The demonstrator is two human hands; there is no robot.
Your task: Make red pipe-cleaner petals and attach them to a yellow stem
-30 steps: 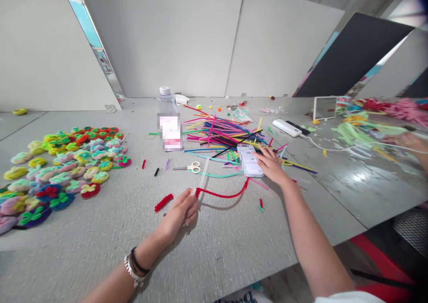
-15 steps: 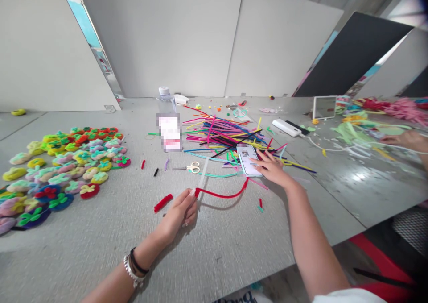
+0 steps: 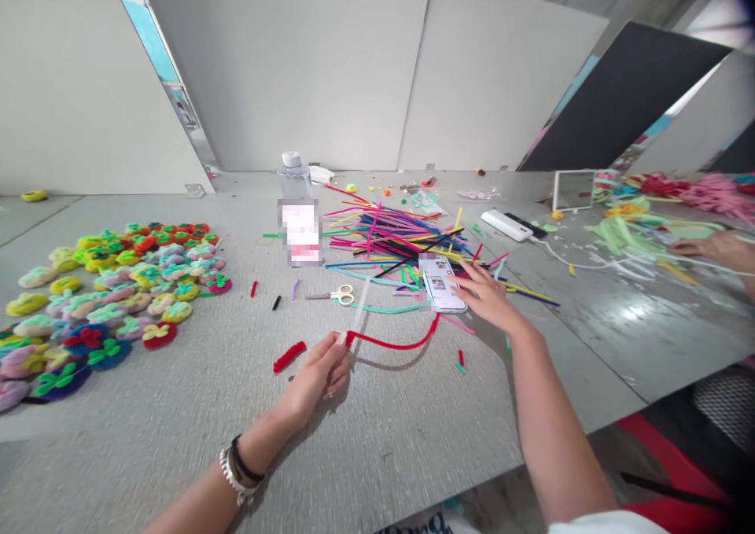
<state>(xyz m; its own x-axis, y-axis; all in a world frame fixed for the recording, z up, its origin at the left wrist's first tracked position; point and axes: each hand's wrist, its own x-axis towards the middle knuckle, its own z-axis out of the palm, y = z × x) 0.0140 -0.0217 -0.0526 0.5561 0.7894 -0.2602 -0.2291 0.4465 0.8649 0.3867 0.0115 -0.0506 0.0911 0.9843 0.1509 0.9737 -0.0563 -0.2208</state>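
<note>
Pinched in my left hand (image 3: pixel 323 367) is one end of a red pipe cleaner (image 3: pixel 396 346), which curves right until its far part disappears by the phone. My right hand (image 3: pixel 482 292) has its fingers spread over the right side of a lit phone (image 3: pixel 441 284), fingertips at the screen. Around the phone's upper left spreads a bundle of colourful pipe cleaners (image 3: pixel 389 231). A short, thick red coil (image 3: pixel 289 357) lies left of my left hand. Scissors (image 3: pixel 339 295) with pale handles rest above that hand, near a pale translucent strip (image 3: pixel 362 302).
Many fuzzy flower-like pieces (image 3: pixel 118 302) cover the table's left side. A bottle (image 3: pixel 293 180) stands near the grey partition (image 3: pixel 295 62). A white power bank (image 3: pixel 506 225) with a cable lies right of the bundle. Another person's hand (image 3: pixel 708 247) is at the far right.
The picture on the phone screen has changed. My right hand has shifted slightly right, its fingers still over the phone. My left hand keeps its grip on the red pipe cleaner.
</note>
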